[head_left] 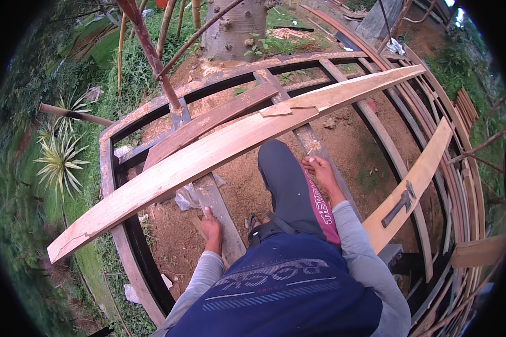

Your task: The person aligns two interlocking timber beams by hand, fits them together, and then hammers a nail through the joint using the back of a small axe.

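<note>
A long pale plank (208, 160) lies slantwise across the dark frame in front of me. My left hand (211, 229) is at a joist (222, 210) just below the plank, thumb pointing up; its other fingers are hidden. Beside my right thigh, my right hand (319, 169) is closed, fingertips pinched near another joist (315, 143); anything between them is too small to name. On the plank's upper edge sits a thin angled wooden piece (291, 110). A hammer (397, 209) rests on a shorter board (416, 180) to the right, beside a small dark item (410, 189).
Beyond the plank lies a reddish board (213, 122). Poles (162, 67) rise from the frame at the far left, near a tree trunk (233, 31). Long strips of wood (471, 185) run along the right. Soil (354, 163) with sawdust shows between the joists.
</note>
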Action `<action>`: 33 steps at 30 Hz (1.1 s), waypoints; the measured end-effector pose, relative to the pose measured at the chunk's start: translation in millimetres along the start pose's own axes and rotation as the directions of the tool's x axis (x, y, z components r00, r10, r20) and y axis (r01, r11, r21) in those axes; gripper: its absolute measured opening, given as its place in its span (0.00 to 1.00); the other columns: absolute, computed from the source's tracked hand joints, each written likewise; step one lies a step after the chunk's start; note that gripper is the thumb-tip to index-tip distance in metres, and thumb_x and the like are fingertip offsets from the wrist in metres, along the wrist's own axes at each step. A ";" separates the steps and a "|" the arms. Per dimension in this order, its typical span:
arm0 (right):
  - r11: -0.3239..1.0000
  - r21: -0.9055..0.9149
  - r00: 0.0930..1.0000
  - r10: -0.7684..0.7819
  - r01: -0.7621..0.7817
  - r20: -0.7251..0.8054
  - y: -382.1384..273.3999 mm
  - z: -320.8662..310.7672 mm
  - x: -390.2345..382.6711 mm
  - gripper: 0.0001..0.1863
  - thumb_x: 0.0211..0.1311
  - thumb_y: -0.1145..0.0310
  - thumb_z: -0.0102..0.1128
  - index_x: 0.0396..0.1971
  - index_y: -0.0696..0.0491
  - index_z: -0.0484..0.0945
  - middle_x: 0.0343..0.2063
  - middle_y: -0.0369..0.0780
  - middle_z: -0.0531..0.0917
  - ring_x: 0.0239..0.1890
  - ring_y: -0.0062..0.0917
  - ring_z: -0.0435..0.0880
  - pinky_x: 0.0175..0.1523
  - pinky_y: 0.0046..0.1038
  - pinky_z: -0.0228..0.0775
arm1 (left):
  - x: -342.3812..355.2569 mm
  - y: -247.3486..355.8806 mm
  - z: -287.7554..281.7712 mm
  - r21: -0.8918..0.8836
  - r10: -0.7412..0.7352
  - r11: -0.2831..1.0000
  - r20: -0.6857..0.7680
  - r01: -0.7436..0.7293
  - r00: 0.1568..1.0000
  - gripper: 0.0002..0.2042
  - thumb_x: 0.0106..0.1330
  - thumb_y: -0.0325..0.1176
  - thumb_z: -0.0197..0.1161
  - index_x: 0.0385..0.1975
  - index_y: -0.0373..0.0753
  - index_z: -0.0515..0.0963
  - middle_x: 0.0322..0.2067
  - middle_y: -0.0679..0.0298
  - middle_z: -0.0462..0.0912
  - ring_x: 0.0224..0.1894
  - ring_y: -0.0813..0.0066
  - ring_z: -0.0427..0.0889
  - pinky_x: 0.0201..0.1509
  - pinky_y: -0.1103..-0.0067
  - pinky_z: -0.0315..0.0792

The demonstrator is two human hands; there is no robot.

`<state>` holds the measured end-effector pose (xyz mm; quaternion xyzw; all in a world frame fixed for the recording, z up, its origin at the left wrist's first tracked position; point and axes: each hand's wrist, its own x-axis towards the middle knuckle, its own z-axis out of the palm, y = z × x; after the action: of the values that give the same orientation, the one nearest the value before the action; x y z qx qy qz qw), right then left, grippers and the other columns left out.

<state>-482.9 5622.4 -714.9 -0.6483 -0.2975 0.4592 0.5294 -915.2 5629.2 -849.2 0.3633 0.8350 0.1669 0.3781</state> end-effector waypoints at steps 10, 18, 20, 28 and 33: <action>0.960 -0.241 0.989 -0.146 0.143 0.007 42.9 -48.2 29.3 0.14 0.76 0.66 0.58 0.52 0.60 0.81 0.46 0.40 0.88 0.48 0.22 0.86 0.53 0.25 0.77 | 15.3 22.3 20.7 -0.025 0.033 0.999 -0.041 -0.034 0.999 0.47 0.72 0.73 0.41 0.40 0.22 0.83 0.35 0.35 0.85 0.44 0.36 0.84 0.50 0.54 0.74; 0.935 -0.339 0.994 -0.111 0.101 -0.009 26.4 -68.4 81.5 0.13 0.74 0.70 0.59 0.52 0.61 0.80 0.44 0.40 0.88 0.46 0.22 0.86 0.53 0.25 0.77 | -2.8 46.7 28.9 -0.123 0.111 0.984 -0.149 -0.130 0.983 0.39 0.74 0.65 0.51 0.48 0.22 0.78 0.35 0.41 0.85 0.40 0.44 0.84 0.48 0.58 0.74; 0.916 -0.364 0.977 -0.203 0.168 -0.060 19.5 -73.4 109.8 0.14 0.73 0.73 0.59 0.54 0.61 0.79 0.46 0.42 0.88 0.48 0.23 0.86 0.55 0.26 0.77 | -9.5 49.4 32.3 -0.008 0.114 0.993 -0.200 -0.118 0.973 0.33 0.73 0.56 0.58 0.59 0.26 0.72 0.51 0.38 0.79 0.54 0.44 0.79 0.59 0.58 0.69; 0.952 -0.219 0.937 -0.264 0.214 -0.229 3.3 -140.2 249.9 0.24 0.72 0.71 0.61 0.64 0.63 0.69 0.58 0.48 0.80 0.59 0.33 0.81 0.62 0.32 0.75 | -75.0 239.6 109.1 0.418 0.855 0.489 -0.054 -0.766 0.516 0.42 0.63 0.53 0.70 0.70 0.33 0.61 0.72 0.42 0.59 0.73 0.41 0.58 0.75 0.51 0.53; 0.943 0.323 0.937 0.039 0.080 -0.348 8.6 -180.4 329.1 0.34 0.72 0.64 0.64 0.69 0.62 0.59 0.64 0.54 0.71 0.68 0.40 0.72 0.66 0.38 0.73 | -75.5 395.5 181.4 0.434 0.887 0.292 0.209 -0.852 0.411 0.60 0.49 0.60 0.77 0.77 0.34 0.50 0.77 0.40 0.46 0.80 0.41 0.44 0.80 0.49 0.39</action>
<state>-187.5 5832.6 -812.3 -0.6179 -0.1241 0.3747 0.6800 -554.7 5843.7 -711.3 0.8310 0.5284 0.1464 0.0939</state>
